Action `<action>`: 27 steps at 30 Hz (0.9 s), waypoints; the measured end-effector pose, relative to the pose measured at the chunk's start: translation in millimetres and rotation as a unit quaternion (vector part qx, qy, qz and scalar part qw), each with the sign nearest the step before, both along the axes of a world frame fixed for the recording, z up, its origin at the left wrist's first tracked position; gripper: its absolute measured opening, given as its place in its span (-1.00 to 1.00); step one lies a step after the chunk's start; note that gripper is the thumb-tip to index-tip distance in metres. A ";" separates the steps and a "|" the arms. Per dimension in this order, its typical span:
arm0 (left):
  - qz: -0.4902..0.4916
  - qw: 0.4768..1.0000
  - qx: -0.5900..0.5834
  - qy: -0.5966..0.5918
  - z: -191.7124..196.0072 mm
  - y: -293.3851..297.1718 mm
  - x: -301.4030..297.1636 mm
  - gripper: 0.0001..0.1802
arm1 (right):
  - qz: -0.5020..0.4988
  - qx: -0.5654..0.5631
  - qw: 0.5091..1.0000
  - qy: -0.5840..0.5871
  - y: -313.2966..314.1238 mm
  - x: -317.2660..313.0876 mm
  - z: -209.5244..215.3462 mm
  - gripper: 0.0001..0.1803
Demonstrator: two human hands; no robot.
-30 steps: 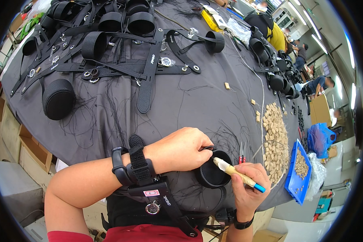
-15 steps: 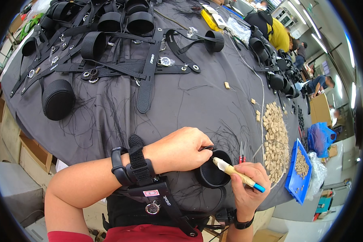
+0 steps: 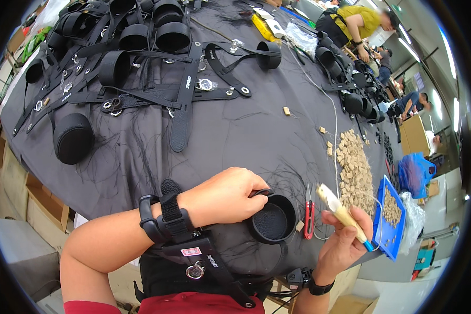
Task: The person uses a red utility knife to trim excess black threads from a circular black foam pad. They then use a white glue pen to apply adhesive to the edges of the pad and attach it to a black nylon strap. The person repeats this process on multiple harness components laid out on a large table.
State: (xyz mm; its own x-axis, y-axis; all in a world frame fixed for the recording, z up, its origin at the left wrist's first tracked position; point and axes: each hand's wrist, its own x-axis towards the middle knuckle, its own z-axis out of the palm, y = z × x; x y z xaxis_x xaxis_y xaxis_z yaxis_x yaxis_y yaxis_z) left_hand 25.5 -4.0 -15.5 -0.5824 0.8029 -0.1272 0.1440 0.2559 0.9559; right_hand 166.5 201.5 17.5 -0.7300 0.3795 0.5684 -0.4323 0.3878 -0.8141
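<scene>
Near sit a red-and-white label (image 3: pixel 191 251) and a white-lettered black strap (image 3: pixel 221 271). Farther, the right hand (image 3: pixel 345 240) grips a pale tool (image 3: pixel 345 217), right of the black cup (image 3: pixel 271 222) whose left rim the left hand (image 3: pixel 222 196) pinches. Beyond, another strap (image 3: pixel 183 107) bears white lettering.

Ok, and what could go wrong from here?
The right hand's fingers might brush the red-handled snips lying beside the black cup. The pale tool in that hand could scatter the nearby tan pieces. The left hand holds the cup at one side, so it may twist.
</scene>
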 end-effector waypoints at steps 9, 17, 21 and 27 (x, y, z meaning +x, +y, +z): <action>0.069 0.992 0.058 0.094 15.6 -4.3 19.4 -0.68 | 0.076 0.302 0.943 -0.117 -10.9 -8.1 -5.7 -0.52; -0.005 0.871 -0.116 0.477 45.7 -9.3 41.3 -0.66 | 0.043 0.285 0.952 -0.100 -9.6 -3.1 -16.5 -0.51; -0.054 0.803 -0.218 0.552 50.8 -3.5 52.5 -0.63 | 0.064 0.288 0.953 -0.068 -9.4 -4.5 -16.0 -0.44; -0.024 0.798 -0.236 0.554 40.7 9.5 64.6 -0.61 | 0.061 0.289 0.955 -0.041 -8.2 -2.5 -20.6 -0.41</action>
